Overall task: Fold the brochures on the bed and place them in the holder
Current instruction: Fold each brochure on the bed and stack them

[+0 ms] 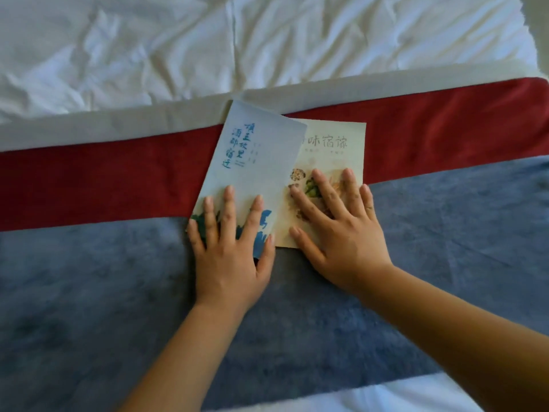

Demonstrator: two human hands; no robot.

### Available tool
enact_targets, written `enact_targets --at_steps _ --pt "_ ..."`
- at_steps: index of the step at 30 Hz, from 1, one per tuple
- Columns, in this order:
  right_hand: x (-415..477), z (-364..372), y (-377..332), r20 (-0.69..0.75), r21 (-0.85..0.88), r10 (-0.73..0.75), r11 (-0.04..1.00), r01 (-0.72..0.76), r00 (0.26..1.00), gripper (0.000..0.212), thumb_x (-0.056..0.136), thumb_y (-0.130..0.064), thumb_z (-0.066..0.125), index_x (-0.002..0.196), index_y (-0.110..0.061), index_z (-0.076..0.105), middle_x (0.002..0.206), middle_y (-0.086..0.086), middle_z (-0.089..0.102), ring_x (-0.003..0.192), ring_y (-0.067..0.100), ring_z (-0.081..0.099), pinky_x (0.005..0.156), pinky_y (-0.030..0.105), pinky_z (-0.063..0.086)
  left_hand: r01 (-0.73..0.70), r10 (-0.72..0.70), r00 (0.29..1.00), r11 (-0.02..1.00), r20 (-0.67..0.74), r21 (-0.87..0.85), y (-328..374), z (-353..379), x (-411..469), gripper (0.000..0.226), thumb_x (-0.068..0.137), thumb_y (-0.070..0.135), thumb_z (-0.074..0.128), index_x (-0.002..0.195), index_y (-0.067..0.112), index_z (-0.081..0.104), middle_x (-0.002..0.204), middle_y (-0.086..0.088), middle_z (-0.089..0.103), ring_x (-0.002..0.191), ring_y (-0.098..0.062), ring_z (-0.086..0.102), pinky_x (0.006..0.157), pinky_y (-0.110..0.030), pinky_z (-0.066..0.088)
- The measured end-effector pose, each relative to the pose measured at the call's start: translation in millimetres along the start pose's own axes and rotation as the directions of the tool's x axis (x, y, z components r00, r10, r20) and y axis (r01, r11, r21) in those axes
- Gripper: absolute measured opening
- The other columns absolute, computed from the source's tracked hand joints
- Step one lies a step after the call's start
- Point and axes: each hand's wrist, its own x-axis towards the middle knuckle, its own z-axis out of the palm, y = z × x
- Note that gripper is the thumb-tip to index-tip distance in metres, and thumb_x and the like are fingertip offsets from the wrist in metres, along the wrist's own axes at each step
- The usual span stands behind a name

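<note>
Two brochures lie on the bed runner. A pale blue brochure (252,162) with blue writing lies tilted on the left and overlaps the left part of a cream brochure (335,144) with grey characters and food pictures. My left hand (231,248) presses flat on the lower end of the blue one, fingers spread and straight. My right hand (335,227) presses flat on the lower part of the cream one, fingers also straight. No holder is in view.
The brochures sit across a red band (89,182) and a blue-grey band (89,292) of the runner. A grey strip (89,129) borders the red band. Crumpled white bedding (208,40) fills the far side.
</note>
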Motion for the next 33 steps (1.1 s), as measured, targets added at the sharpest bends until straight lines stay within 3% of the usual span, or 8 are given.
enact_targets --at_steps 6,11,14,19,22,28,31,33 --pt "-4 6 -48 0.064 -0.01 -0.09 0.996 0.091 0.994 0.069 0.1 -0.072 0.023 0.162 -0.046 0.008 0.173 -0.003 0.001 0.156 0.043 -0.01 0.124 0.063 0.009 0.089 -0.088 0.996 0.996 0.033 -0.013 -40 -2 -58 0.07 0.097 0.061 0.035 0.161 0.035 0.024 0.171 -0.01 0.009 0.155 -0.043 0.012 0.117 -0.067 0.022" --pt "-15 17 -92 0.105 -0.034 -0.327 0.943 0.332 0.939 0.072 0.098 -0.073 0.032 0.162 -0.044 0.016 0.172 -0.002 0.01 0.155 0.047 -0.004 0.119 0.073 0.009 0.239 -0.236 0.968 0.971 0.082 -0.027 -72 -3 -109 0.071 0.097 0.063 0.034 0.161 0.035 0.023 0.171 -0.008 0.008 0.153 -0.046 0.014 0.116 -0.067 0.024" --pt "-15 17 -104 0.116 -0.065 -0.369 0.924 0.378 0.922 0.078 0.093 -0.077 0.037 0.162 -0.044 0.017 0.172 -0.003 0.01 0.155 0.047 -0.005 0.117 0.075 0.009 0.285 -0.282 0.954 0.959 0.105 -0.015 -82 -4 -123 0.073 0.096 0.066 0.031 0.161 0.037 0.019 0.171 -0.008 0.005 0.154 -0.046 0.012 0.118 -0.066 0.022" --pt "-13 7 -115 0.175 -0.106 -0.316 0.935 0.337 0.932 0.083 0.09 -0.076 0.042 0.162 -0.043 0.015 0.173 -0.001 0.007 0.155 0.049 -0.001 0.114 0.079 0.013 0.341 -0.339 0.938 0.939 0.067 -0.03 -96 -11 -112 0.082 0.087 0.07 0.036 0.161 0.039 0.019 0.168 -0.02 -0.014 0.152 -0.05 -0.01 0.116 -0.074 0.003" --pt "-19 7 -125 0.202 -0.103 -0.306 0.938 0.331 0.93 0.08 0.092 -0.06 0.053 0.161 -0.042 0.017 0.173 0.0 0.004 0.154 0.05 0.003 0.112 0.078 0.022 0.337 -0.334 0.941 0.94 0.054 -0.052 -104 -12 -101 0.083 0.085 0.072 0.036 0.16 0.041 0.019 0.167 -0.019 -0.021 0.152 -0.051 -0.01 0.116 -0.075 0.005" --pt "-28 7 -129 0.207 -0.078 -0.24 0.962 0.26 0.949 0.075 0.094 -0.051 0.058 0.159 -0.045 0.022 0.172 0.004 0.007 0.155 0.047 0.001 0.117 0.074 0.019 0.357 -0.351 0.933 0.932 0.08 -0.07 -110 -19 -89 0.085 0.081 0.078 0.035 0.159 0.045 0.023 0.17 -0.016 -0.001 0.153 -0.049 0.005 0.111 -0.067 0.026" --pt "-29 3 -134 0.182 0.021 -0.188 0.982 0.187 0.965 0.075 0.092 -0.061 0.057 0.158 -0.046 0.026 0.172 0.002 0.006 0.158 0.038 -0.003 0.12 0.068 0.02 0.357 -0.35 0.933 0.93 0.082 -0.088 -110 -19 -89 0.084 0.081 0.076 0.036 0.158 0.042 0.029 0.17 -0.016 0.007 0.153 -0.048 0.006 0.11 -0.066 0.027" --pt "-28 -1 -143 0.171 0.119 -0.086 0.991 0.066 0.982 0.076 0.091 -0.074 0.046 0.158 -0.051 0.02 0.173 -0.002 -0.007 0.157 0.025 -0.017 0.126 0.06 0.007 0.361 -0.356 0.932 0.926 0.068 -0.113 -108 -18 -89 0.082 0.082 0.074 0.037 0.156 0.04 0.034 0.169 -0.016 0.01 0.153 -0.048 0.007 0.11 -0.067 0.026"
